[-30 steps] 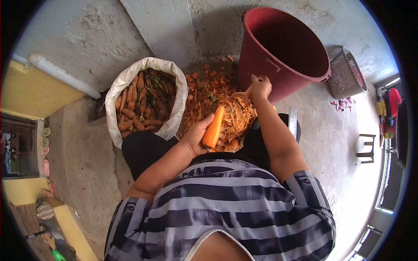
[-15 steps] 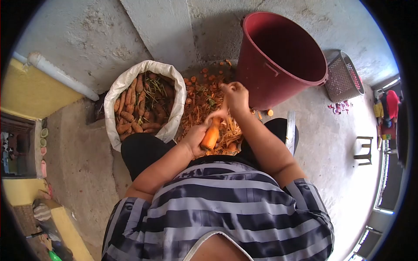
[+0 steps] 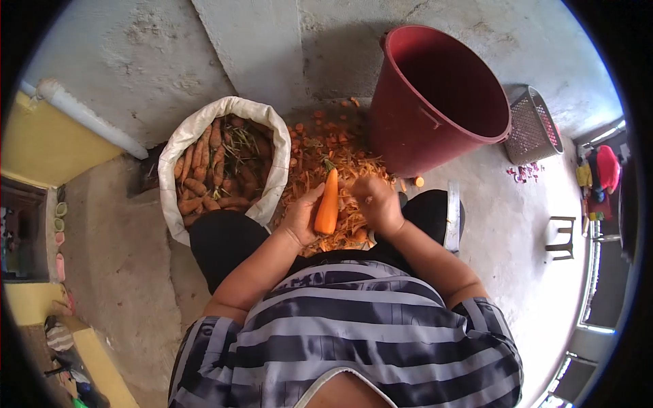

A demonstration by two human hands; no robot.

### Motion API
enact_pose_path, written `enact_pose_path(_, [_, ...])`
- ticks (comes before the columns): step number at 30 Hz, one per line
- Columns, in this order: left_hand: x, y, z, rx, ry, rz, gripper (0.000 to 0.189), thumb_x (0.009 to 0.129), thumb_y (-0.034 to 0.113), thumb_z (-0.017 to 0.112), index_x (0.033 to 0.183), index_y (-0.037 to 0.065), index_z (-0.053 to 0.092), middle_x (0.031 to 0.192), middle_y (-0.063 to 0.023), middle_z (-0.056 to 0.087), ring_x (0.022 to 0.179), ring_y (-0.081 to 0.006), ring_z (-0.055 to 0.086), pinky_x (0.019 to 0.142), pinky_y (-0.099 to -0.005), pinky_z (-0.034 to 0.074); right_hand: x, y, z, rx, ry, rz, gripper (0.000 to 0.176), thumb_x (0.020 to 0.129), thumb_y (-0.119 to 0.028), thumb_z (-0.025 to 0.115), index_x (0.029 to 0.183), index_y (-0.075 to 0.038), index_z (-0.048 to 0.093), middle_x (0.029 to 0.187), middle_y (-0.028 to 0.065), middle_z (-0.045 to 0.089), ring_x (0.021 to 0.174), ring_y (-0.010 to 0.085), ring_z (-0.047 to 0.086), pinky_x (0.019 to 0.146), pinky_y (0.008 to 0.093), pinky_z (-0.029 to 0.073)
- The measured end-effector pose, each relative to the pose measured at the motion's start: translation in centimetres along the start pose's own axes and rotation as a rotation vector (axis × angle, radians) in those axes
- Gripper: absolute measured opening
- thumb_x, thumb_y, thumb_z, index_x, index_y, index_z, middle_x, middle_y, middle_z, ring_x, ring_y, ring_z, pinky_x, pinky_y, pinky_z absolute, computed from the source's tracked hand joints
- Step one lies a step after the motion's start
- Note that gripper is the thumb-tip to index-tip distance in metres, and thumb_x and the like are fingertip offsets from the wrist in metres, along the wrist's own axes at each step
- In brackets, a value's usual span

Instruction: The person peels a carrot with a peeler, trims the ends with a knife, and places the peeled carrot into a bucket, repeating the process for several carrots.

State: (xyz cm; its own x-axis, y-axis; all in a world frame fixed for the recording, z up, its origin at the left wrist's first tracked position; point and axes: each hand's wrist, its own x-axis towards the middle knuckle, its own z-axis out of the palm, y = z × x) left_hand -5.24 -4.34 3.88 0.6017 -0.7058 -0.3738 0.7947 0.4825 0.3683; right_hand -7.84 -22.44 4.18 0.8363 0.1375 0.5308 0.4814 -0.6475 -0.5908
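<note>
My left hand (image 3: 301, 213) is closed around a peeled orange carrot (image 3: 328, 205), whose narrow end with a bit of green points away from me. Just right of the carrot, my right hand (image 3: 378, 205) has its fingers curled and partly blurred; what it holds, if anything, I cannot make out. Below both hands lies a heap of orange peelings (image 3: 350, 168) with cut carrot ends among them. To the left, an open white sack (image 3: 169, 178) holds many unpeeled carrots (image 3: 212, 160) with some green stems.
A large dark red bucket (image 3: 415, 126) stands at the front right, close to the peelings. Beyond it is a grey lattice basket (image 3: 532, 128) against the wall. Concrete floor (image 3: 122, 251) spreads to both sides, with a small dark stool (image 3: 562, 238) far right.
My right hand has come back toward me, from beyond the carrot's far end to beside it. The carrot now stands more upright in view, its tip uncovered, still in my left hand.
</note>
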Motion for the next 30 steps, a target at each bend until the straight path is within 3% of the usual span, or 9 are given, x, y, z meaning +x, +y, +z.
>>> enact_pose_path(1, [0.3,0.0,-1.2,-0.107,-0.105,-0.102,0.044,0.086,0.036,0.052,0.12,0.008,0.047,0.104,-0.0122,0.055,0.087,-0.0202,0.057,0.069,-0.0352,0.051,-0.6,-1.2,-0.3,-0.092,-0.171,-0.086,0.026,0.07,-0.002,0.064,0.095,-0.004,0.055,0.074,0.0092,0.057,0.067,0.0264,0.058,0.058,0.0319,0.047])
enact_pose_path(4, [1.4,-1.1,-2.1,-0.054,0.004,-0.151,0.036,0.086,0.027,0.054,0.113,0.003,0.051,0.095,-0.0083,0.056,0.088,-0.0178,0.057,0.075,-0.0321,0.049,-1.2,-3.5,-1.7,-0.056,-0.338,-0.136,0.032,0.064,-0.011,0.071,0.092,-0.001,0.057,0.089,0.0112,0.06,0.074,0.029,0.059,0.064,0.0336,0.049])
enact_pose_path(7, [1.3,-0.5,-1.9,0.134,0.018,-0.074,0.036,0.083,0.022,0.058,0.11,-0.001,0.053,0.094,-0.008,0.056,0.086,-0.0155,0.056,0.078,-0.0282,0.045,-1.3,-4.6,-5.2,-0.132,-0.258,0.019,0.039,0.064,-0.018,0.072,0.096,-0.004,0.056,0.091,0.0103,0.058,0.081,0.0292,0.057,0.072,0.0349,0.048])
enact_pose_path(10, [1.2,0.8,-0.9,0.415,0.11,0.062,0.035,0.082,0.021,0.06,0.108,-0.001,0.053,0.093,-0.0072,0.057,0.084,-0.0136,0.055,0.078,-0.0259,0.043,-3.2,-4.0,-9.2,-0.581,-0.198,0.536,0.044,0.069,-0.032,0.07,0.101,-0.006,0.055,0.107,0.0139,0.051,0.098,0.032,0.051,0.079,0.0402,0.046])
enact_pose_path(13, [1.6,1.0,-1.7,0.596,0.11,0.205,0.034,0.08,0.019,0.062,0.107,0.0,0.054,0.092,-0.0059,0.057,0.083,-0.0119,0.054,0.077,-0.0245,0.042,-6.1,-2.5,-12.4,-0.897,-0.229,0.91,0.046,0.076,-0.034,0.063,0.104,0.001,0.05,0.099,0.0202,0.053,0.094,0.0364,0.051,0.08,0.0429,0.042])
enact_pose_path(17, [2.1,0.6,-2.1,0.7,0.095,0.304,0.033,0.079,0.016,0.064,0.104,-0.002,0.054,0.09,-0.0048,0.057,0.08,-0.0114,0.054,0.075,-0.0242,0.043,-8.7,-2.2,-13.8,-0.852,-0.349,1.133,0.056,0.074,-0.039,0.065,0.11,-0.001,0.043,0.101,0.0227,0.055,0.093,0.0398,0.055,0.079,0.0445,0.044])
enact_pose_path(26, [1.9,0.1,-1.6,1.414,0.215,0.636,0.037,0.069,0.015,0.072,0.099,-0.002,0.059,0.09,-0.0103,0.058,0.081,-0.0197,0.057,0.074,-0.0293,0.045,-9.6,-1.0,-14.1,-0.603,-0.117,1.144,0.061,0.067,-0.026,0.069,0.116,-0.004,0.041,0.099,0.0218,0.059,0.094,0.0361,0.056,0.078,0.0417,0.045])
enact_pose_path(29, [1.9,-0.7,-1.2,1.526,0.178,0.748,0.037,0.067,0.012,0.073,0.099,-0.001,0.06,0.094,-0.0127,0.057,0.086,-0.0229,0.057,0.077,-0.0308,0.044,-8.4,1.4,-12.6,0.008,-0.126,1.02,0.048,0.063,-0.017,0.071,0.101,0.006,0.051,0.08,0.0103,0.059,0.071,0.0174,0.057,0.063,0.0302,0.046])
enact_pose_path(30, [1.8,-0.8,-0.9,1.556,0.164,0.783,0.038,0.066,0.012,0.073,0.1,-0.001,0.06,0.095,-0.014,0.057,0.088,-0.0245,0.056,0.078,-0.0314,0.044,-5.9,0.0,-11.8,0.156,-0.21,1.114,0.042,0.065,-0.018,0.071,0.096,0.005,0.054,0.07,0.0068,0.056,0.059,0.0141,0.053,0.052,0.0281,0.043])
